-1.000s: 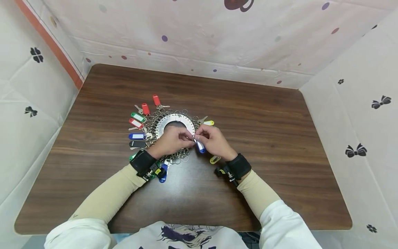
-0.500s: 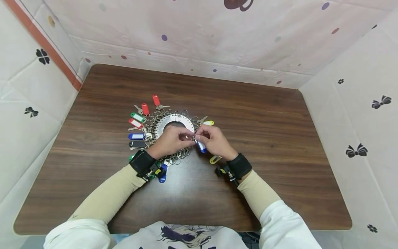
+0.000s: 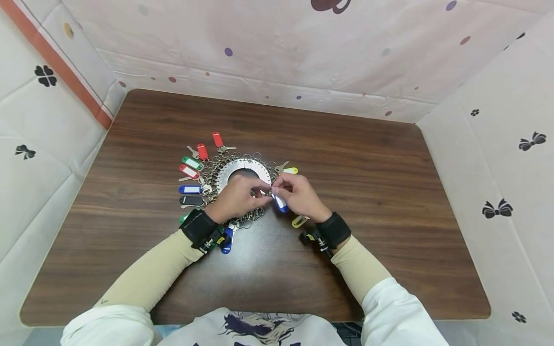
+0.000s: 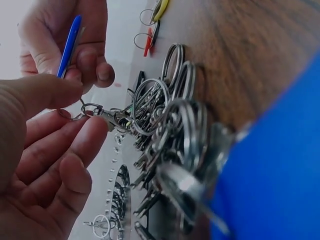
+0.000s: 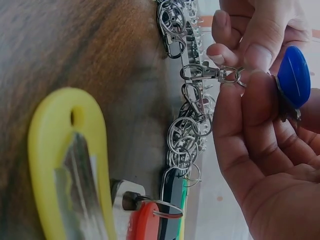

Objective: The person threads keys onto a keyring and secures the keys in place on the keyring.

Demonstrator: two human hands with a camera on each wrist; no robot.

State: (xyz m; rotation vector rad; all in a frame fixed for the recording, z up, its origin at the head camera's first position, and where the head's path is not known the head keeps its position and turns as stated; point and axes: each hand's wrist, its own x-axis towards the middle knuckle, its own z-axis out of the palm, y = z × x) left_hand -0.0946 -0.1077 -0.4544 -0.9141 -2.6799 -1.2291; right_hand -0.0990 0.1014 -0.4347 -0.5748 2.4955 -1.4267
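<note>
Over the right edge of a silvery flat metal ring (image 3: 261, 169) hung with many clasps, my two hands meet. The left hand (image 3: 240, 196) pinches a small split ring (image 4: 91, 108) between thumb and fingertips, its other fingers loosely bent. That ring joins a swivel clasp (image 5: 200, 71) running to the metal ring. My right hand (image 3: 298, 196) holds a blue key tag (image 3: 281, 203), with a key lying against it, close beside the split ring. Fingers partly hide where tag and ring meet.
Left of the metal ring fan out several tagged keys, including a red tag (image 3: 217, 139), a green tag (image 3: 192, 162) and a black tag (image 3: 192, 200). One yellow tag (image 3: 298, 221) lies by the right wrist, another yellow tag (image 3: 291, 170) beyond the right hand. Brown wooden table (image 3: 368, 158) below.
Both hands stay nearly in place at the split ring. The left fingers shift slightly, and the blue tag moves a little beside the right hand.
</note>
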